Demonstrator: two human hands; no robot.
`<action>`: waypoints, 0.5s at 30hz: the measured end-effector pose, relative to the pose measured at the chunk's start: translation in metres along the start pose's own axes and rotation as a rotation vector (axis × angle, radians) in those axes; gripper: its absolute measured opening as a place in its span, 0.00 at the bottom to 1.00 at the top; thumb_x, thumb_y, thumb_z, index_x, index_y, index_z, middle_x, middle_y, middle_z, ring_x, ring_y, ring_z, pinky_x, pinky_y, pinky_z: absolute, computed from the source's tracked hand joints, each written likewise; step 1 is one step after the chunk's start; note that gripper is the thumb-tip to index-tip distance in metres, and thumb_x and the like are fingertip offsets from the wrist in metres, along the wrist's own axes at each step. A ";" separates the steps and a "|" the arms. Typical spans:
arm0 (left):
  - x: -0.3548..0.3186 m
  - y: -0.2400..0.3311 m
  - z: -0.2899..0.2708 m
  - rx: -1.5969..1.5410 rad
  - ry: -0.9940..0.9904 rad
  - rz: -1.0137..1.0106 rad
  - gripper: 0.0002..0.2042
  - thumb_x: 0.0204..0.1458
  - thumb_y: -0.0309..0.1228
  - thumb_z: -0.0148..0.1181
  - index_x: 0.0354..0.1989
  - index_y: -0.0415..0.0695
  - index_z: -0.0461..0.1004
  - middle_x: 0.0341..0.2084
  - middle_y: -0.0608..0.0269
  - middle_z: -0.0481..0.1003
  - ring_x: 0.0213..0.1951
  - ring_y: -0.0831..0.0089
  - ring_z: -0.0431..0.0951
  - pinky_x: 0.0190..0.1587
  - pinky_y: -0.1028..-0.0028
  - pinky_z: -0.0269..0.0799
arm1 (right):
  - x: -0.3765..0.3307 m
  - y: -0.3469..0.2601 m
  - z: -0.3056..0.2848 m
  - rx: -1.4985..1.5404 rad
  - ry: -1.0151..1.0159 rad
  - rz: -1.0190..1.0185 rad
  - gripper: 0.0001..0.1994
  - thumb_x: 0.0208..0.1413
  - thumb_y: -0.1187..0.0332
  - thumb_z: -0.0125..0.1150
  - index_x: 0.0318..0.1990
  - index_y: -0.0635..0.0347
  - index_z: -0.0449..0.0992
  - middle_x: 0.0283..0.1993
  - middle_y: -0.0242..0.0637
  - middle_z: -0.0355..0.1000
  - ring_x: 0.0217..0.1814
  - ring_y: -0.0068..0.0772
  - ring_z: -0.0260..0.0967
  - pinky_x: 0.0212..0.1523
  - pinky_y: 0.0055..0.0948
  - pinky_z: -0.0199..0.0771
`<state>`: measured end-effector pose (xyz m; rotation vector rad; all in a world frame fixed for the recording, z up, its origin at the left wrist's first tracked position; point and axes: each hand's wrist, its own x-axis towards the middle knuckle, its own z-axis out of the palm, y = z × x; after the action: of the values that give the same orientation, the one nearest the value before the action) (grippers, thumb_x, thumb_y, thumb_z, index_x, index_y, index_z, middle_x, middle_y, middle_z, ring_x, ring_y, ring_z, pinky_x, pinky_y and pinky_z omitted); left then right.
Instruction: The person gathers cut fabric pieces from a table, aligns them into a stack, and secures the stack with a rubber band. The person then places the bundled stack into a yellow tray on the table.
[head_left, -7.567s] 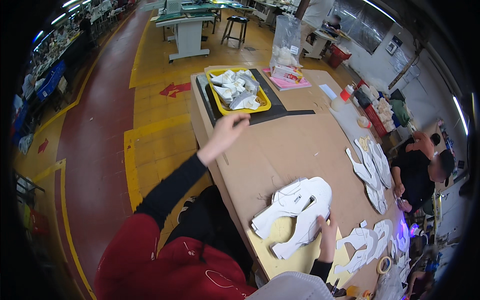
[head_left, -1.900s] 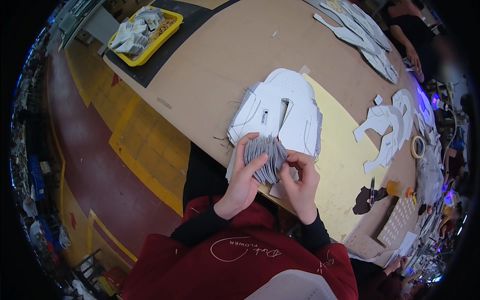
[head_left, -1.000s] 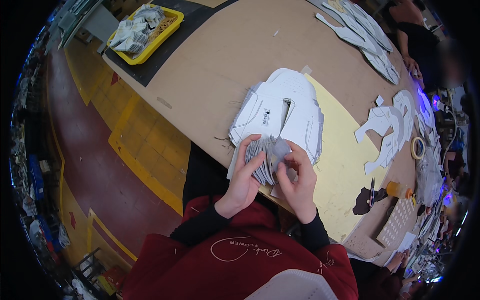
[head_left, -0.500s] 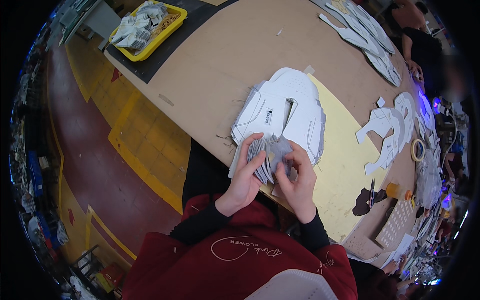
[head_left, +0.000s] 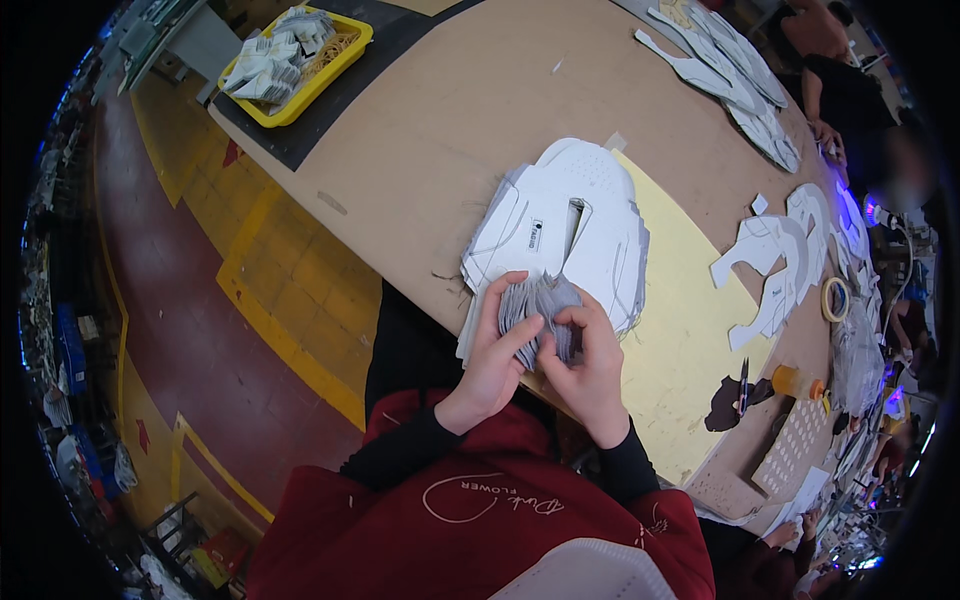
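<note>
Evidently mid-count: both hands pinch a grey stack (head_left: 540,315) at the table edge, left hand (head_left: 497,350) cupping it, right hand (head_left: 590,358) thumbing its pieces apart. White cutouts (head_left: 560,230) just beyond lie untouched; most sorting seems left.

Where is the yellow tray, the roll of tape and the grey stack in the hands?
yellow tray (head_left: 352,42), head view, on its right rim.
roll of tape (head_left: 835,298), head view, on the ring's edge.
grey stack (head_left: 535,303), head view, on the fanned top pieces.
</note>
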<state>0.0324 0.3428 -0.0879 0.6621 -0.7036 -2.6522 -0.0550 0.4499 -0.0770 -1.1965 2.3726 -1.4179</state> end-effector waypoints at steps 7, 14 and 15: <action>-0.004 -0.005 -0.008 0.470 -0.069 0.306 0.28 0.57 0.19 0.55 0.65 0.42 0.54 0.59 0.55 0.65 0.59 0.73 0.66 0.59 0.73 0.63 | -0.013 0.003 -0.004 0.303 -0.010 0.141 0.17 0.49 0.78 0.67 0.46 0.62 0.69 0.54 0.53 0.72 0.51 0.40 0.74 0.50 0.33 0.73; -0.006 0.022 -0.017 0.435 -0.136 0.362 0.27 0.59 0.21 0.50 0.67 0.43 0.53 0.60 0.49 0.67 0.54 0.71 0.71 0.57 0.74 0.66 | 0.008 -0.024 -0.017 0.994 -0.105 0.545 0.28 0.48 0.83 0.65 0.56 0.62 0.62 0.53 0.48 0.74 0.53 0.33 0.74 0.55 0.27 0.72; -0.007 0.026 -0.019 0.405 -0.136 0.354 0.26 0.59 0.21 0.49 0.67 0.43 0.52 0.60 0.49 0.67 0.51 0.71 0.73 0.55 0.74 0.68 | 0.013 -0.028 -0.019 1.053 -0.146 0.604 0.28 0.48 0.83 0.64 0.57 0.63 0.62 0.53 0.48 0.74 0.53 0.33 0.74 0.55 0.28 0.72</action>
<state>0.0530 0.3171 -0.0860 0.4062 -1.2866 -2.2601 -0.0570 0.4469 -0.0408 -0.2534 1.2921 -1.8112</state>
